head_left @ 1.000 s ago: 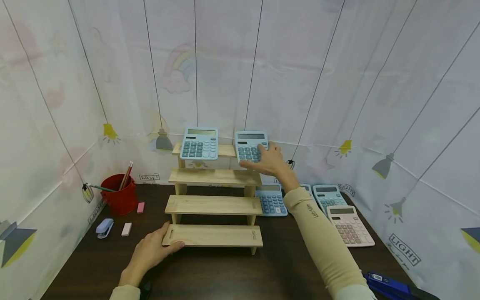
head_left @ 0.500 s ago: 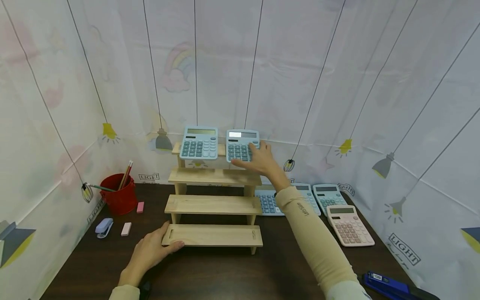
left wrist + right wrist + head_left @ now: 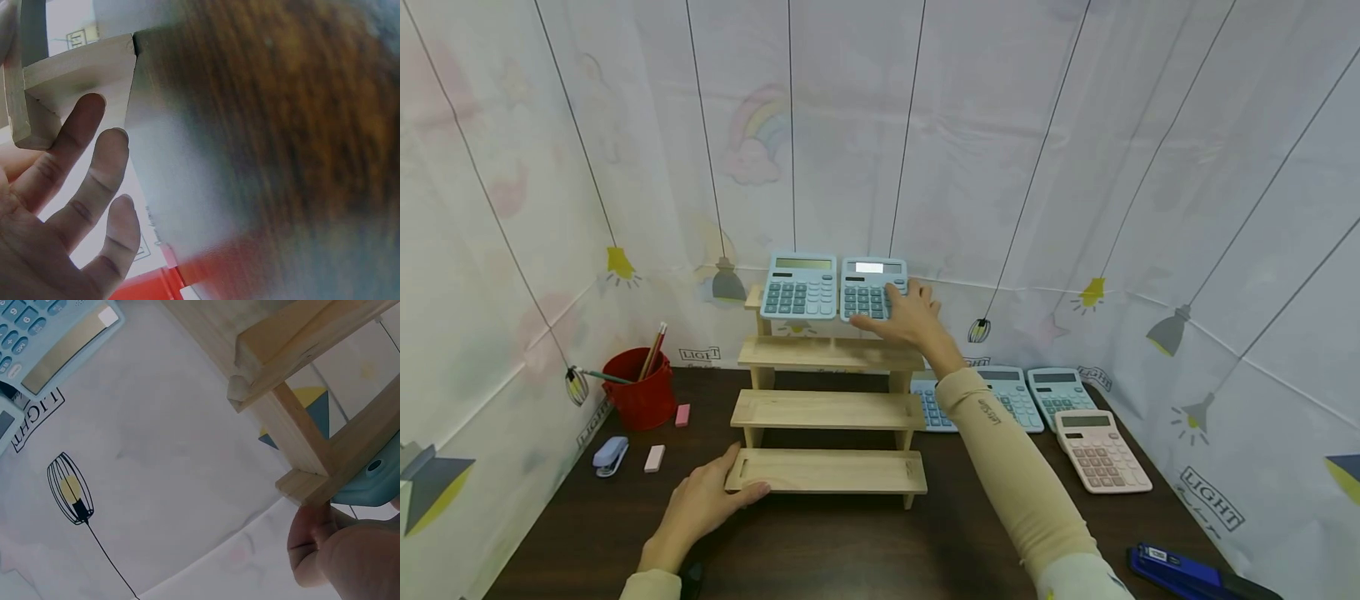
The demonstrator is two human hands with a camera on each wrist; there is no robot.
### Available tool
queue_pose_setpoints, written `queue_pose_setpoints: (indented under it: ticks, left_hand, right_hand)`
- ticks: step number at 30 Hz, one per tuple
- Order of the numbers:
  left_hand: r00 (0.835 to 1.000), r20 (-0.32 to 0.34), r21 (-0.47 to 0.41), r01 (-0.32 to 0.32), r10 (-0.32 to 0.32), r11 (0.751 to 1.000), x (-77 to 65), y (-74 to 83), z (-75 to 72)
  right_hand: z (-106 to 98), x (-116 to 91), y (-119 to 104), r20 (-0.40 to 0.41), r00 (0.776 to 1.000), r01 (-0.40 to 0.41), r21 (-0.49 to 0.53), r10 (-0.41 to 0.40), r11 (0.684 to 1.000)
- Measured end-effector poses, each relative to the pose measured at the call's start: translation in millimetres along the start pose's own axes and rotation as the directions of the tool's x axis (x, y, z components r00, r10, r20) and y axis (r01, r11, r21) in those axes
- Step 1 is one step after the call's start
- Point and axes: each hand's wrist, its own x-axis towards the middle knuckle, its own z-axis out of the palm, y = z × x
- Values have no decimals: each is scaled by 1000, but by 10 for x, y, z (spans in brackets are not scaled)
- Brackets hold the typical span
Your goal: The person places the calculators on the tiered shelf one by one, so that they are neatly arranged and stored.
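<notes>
A four-tier wooden display stand (image 3: 827, 410) stands on the desk. Thumb and fingers of my left hand (image 3: 700, 500) grip the left end of its lowest step, the thumb along the front edge; in the left wrist view the other fingers (image 3: 109, 165) spread beside the end piece. On the top step, one light blue calculator (image 3: 797, 287) leans at the left. Close to its right side is a second light blue calculator (image 3: 868, 287), held by my right hand (image 3: 910, 317) at its lower right. In the right wrist view, this calculator (image 3: 372, 478) is mostly hidden behind the stand.
Behind my right arm lie more blue calculators (image 3: 1015, 400) and a pink calculator (image 3: 1103, 450). A blue stapler (image 3: 1187, 573) is at front right. On the left are a red bucket (image 3: 640, 396) with pencils, a small stapler (image 3: 610, 456), a pink eraser (image 3: 682, 415) and a pale eraser (image 3: 654, 458).
My right hand has slid the second calculator leftward along the top step, narrowing the gap to the first one. My left hand has stayed at the lowest step.
</notes>
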Motion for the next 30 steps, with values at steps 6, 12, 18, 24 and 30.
queue_pose_setpoints:
  ticks: [6,12,18,24,30]
  left_hand:
    - [1000,-3,0,0,0,1000,-15,-4,20]
    - [1000,-17,-3,-3,3,1000,-18,-13,17]
    - [1000,-14,-1,-2,2,1000,-2,6,25]
    - [1000,-6,-8,-2,2,1000,-14,34,27]
    - [1000,-8,-5,-2,2,1000,-33,16,-12]
  right_hand:
    - [21,13,-44,-4,1000,-6,6,6,1000]
    - [26,10,-61,-8,1000,-7,13,7,1000]
    - [11,-1,-52,-7,1000,-12,15,12,1000]
    - [-11,-23,-11,-6,1000,-14,2,14,1000]
    - [-55,-125,76,-47,999,-5,9,5,1000]
